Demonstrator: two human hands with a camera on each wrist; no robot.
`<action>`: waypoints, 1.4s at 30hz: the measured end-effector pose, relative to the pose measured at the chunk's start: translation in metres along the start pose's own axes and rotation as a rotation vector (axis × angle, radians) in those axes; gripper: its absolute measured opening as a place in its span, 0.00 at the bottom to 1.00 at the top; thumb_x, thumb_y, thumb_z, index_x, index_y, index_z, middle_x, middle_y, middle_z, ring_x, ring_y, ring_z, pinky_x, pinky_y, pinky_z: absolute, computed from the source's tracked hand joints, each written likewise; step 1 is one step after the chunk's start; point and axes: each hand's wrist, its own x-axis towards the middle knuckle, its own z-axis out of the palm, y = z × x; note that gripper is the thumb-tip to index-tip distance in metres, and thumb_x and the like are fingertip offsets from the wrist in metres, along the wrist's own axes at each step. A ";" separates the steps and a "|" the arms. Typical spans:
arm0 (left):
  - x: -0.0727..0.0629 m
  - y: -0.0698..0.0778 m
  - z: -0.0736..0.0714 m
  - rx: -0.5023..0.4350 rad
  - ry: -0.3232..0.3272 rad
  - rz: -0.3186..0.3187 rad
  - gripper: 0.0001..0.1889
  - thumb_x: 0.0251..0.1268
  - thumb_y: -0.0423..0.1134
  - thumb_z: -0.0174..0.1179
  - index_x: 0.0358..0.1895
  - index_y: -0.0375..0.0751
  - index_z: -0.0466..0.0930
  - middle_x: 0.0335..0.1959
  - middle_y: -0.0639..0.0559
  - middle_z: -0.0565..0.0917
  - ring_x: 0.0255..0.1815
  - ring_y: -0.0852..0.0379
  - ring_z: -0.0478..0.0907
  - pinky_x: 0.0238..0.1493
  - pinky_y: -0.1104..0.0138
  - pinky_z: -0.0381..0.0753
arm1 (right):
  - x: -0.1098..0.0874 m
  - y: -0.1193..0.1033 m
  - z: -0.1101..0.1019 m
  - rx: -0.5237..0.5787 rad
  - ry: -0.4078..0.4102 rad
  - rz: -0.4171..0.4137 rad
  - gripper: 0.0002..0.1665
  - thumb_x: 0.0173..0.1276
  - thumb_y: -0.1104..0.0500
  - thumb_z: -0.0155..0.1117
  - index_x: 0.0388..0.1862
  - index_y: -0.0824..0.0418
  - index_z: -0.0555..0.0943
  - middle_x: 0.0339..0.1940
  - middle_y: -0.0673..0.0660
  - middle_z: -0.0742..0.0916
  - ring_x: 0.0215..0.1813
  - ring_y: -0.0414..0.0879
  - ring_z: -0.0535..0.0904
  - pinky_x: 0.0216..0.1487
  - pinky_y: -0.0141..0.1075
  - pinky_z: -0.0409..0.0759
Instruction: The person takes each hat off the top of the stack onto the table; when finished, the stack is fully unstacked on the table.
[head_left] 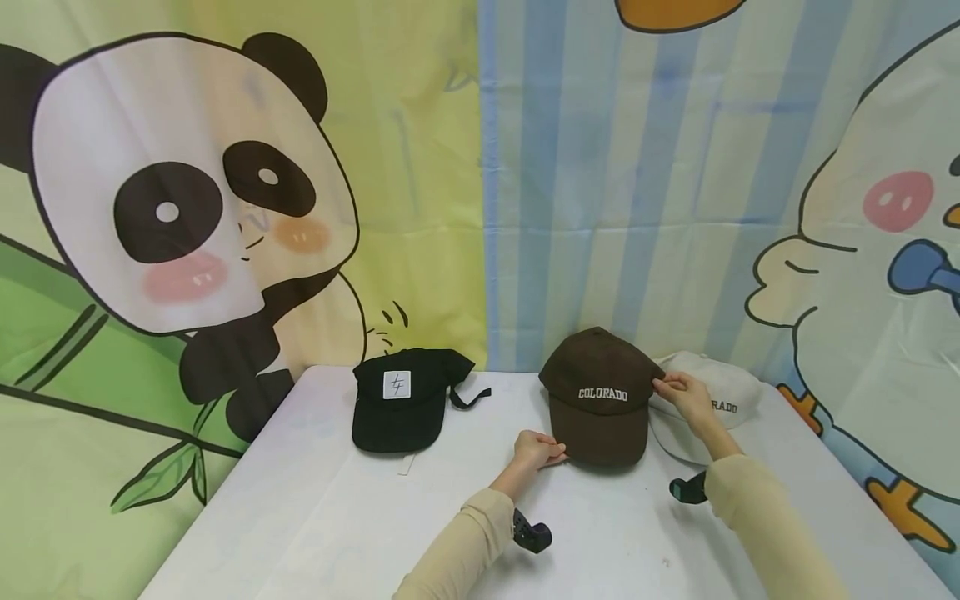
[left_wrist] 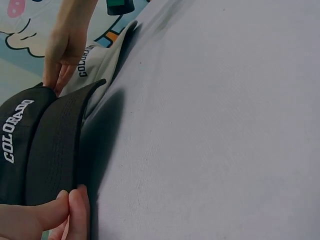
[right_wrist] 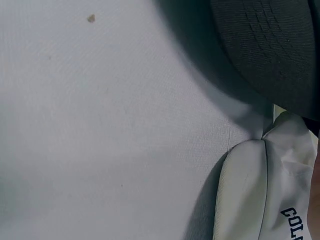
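A brown baseball cap with COLORADO in white letters faces forward on the right half of the table, its brim tilted down. My left hand pinches the left edge of the brim between thumb and fingers, as the left wrist view also shows. At the cap's right side my right hand pinches the crown's edge. Behind that hand lies a white cap with dark lettering, partly covered by the hand and the brown cap. In the right wrist view only a sliver of the right hand shows, at the right edge.
A black cap with a white square patch lies on the left of the white table, its strap sticking out to the right. A printed curtain with cartoon animals hangs right behind the table.
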 end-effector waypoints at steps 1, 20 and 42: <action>-0.018 0.018 -0.001 0.008 0.006 -0.024 0.11 0.41 0.21 0.65 0.26 0.25 0.71 0.24 0.39 0.73 0.22 0.48 0.80 0.25 0.66 0.82 | 0.000 0.000 0.001 -0.001 0.003 0.005 0.19 0.63 0.58 0.57 0.43 0.74 0.67 0.31 0.48 0.82 0.31 0.28 0.75 0.34 0.20 0.74; -0.078 0.068 -0.003 0.162 -0.009 0.003 0.08 0.44 0.20 0.61 0.19 0.29 0.71 0.20 0.43 0.75 0.22 0.44 0.80 0.25 0.68 0.81 | -0.002 0.002 -0.002 -0.157 -0.069 -0.016 0.23 0.66 0.58 0.53 0.48 0.78 0.69 0.44 0.71 0.79 0.39 0.38 0.77 0.35 0.19 0.72; -0.091 0.087 -0.081 0.078 -0.249 -0.073 0.12 0.58 0.30 0.56 0.43 0.25 0.75 0.34 0.40 0.81 0.33 0.53 0.80 0.40 0.64 0.79 | -0.003 -0.046 0.010 -0.892 -0.232 -1.058 0.34 0.51 0.57 0.67 0.57 0.68 0.69 0.59 0.67 0.70 0.56 0.60 0.67 0.49 0.53 0.71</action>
